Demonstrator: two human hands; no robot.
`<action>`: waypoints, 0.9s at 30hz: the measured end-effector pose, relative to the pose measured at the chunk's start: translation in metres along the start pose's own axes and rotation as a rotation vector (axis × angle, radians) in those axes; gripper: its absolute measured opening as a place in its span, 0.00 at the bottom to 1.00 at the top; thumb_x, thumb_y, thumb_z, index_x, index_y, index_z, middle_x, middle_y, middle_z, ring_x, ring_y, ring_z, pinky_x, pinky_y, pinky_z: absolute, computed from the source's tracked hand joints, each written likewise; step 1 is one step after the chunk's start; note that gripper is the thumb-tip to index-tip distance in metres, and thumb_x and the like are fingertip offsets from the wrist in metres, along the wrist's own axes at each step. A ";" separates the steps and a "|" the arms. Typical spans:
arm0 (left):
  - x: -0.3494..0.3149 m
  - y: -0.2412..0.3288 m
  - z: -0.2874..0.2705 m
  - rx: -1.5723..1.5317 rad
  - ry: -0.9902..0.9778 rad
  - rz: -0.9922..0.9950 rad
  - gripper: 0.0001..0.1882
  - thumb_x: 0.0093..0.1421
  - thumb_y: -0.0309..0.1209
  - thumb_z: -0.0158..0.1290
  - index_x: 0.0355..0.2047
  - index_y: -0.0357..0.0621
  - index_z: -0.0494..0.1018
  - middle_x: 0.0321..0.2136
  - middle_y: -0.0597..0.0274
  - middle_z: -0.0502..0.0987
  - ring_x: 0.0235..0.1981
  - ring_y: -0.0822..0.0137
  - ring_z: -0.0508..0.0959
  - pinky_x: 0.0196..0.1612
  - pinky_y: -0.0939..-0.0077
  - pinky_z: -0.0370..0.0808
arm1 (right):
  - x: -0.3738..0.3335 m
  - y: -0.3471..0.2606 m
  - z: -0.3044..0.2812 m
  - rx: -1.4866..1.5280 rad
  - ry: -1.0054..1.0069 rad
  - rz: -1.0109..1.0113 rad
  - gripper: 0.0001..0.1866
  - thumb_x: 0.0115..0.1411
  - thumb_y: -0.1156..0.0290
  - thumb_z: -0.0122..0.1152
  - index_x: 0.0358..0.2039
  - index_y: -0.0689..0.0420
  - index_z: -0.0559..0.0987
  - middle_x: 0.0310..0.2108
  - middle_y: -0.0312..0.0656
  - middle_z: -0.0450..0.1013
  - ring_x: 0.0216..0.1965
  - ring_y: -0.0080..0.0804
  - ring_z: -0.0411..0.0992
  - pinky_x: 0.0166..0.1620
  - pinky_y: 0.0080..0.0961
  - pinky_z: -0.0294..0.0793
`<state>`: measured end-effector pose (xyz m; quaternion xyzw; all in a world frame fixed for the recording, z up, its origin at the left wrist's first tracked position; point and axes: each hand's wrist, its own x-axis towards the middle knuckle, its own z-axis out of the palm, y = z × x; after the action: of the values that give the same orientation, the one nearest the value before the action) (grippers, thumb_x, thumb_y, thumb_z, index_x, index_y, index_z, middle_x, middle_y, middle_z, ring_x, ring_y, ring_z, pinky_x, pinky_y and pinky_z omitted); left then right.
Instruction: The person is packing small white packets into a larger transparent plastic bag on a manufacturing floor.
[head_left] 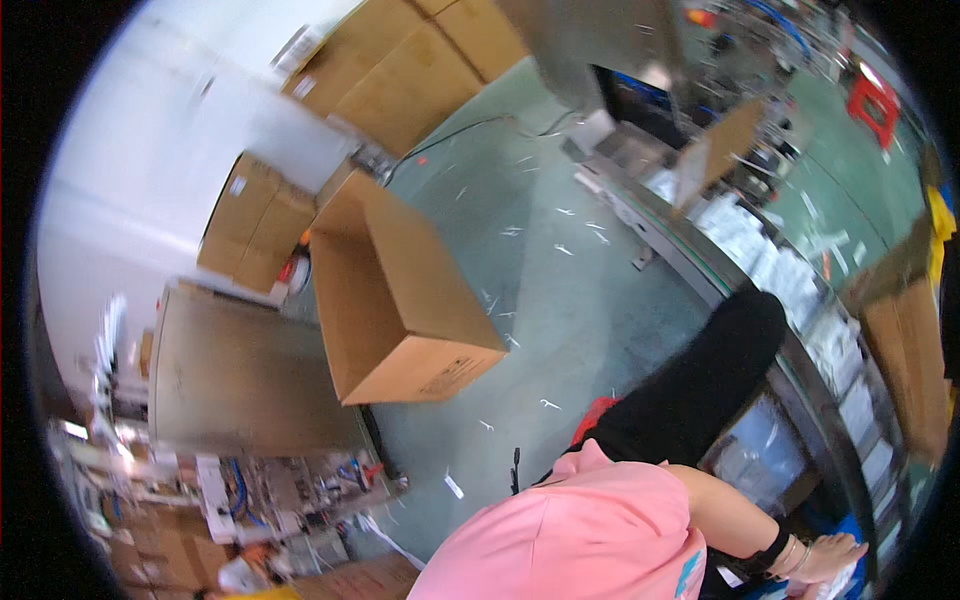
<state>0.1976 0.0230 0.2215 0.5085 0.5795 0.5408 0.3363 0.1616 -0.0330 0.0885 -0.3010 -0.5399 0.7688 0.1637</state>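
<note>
My left hand (826,558) is at the lower right, with a black band and thin bracelets at the wrist. Its fingers curl over a white packet (842,581), partly cut off by the picture's edge and blurred. Beside it runs a conveyor (735,285) with a dark metal rail, bearing a row of white plastic packets (775,262). My right hand does not show.
A large open carton (440,290) lies on the green floor (560,290), among scattered white scraps. More cartons (410,75) stand along the wall. A metal cabinet (260,370) is at left. My black-clad leg (690,365) reaches toward the conveyor. A red stool (875,105) stands beyond.
</note>
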 end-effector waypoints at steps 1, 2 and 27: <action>0.000 -0.003 -0.023 0.036 -0.001 0.004 0.24 0.52 0.30 0.45 0.51 0.39 0.60 0.34 0.49 0.64 0.37 0.51 0.68 0.40 0.62 0.67 | 0.004 -0.009 0.002 0.025 -0.018 0.021 0.24 0.57 0.62 0.52 0.51 0.62 0.67 0.49 0.40 0.66 0.47 0.33 0.66 0.51 0.27 0.65; -0.003 -0.006 -0.045 0.070 -0.009 0.008 0.24 0.52 0.29 0.45 0.50 0.39 0.61 0.34 0.48 0.64 0.38 0.51 0.68 0.40 0.63 0.68 | 0.008 -0.017 0.004 0.051 -0.029 0.041 0.24 0.57 0.62 0.51 0.51 0.62 0.67 0.49 0.40 0.66 0.47 0.33 0.66 0.51 0.27 0.65; -0.115 -0.085 -0.190 0.703 -0.480 -0.042 0.16 0.53 0.38 0.52 0.32 0.36 0.66 0.29 0.50 0.69 0.32 0.53 0.73 0.30 0.65 0.73 | -0.129 -0.093 0.016 0.418 0.517 0.631 0.22 0.44 0.78 0.62 0.43 0.63 0.74 0.35 0.43 0.75 0.32 0.31 0.75 0.37 0.27 0.76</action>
<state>0.0297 -0.1319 0.1568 0.6918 0.6441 0.1697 0.2789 0.2436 -0.0850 0.2157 -0.5931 -0.1964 0.7733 0.1083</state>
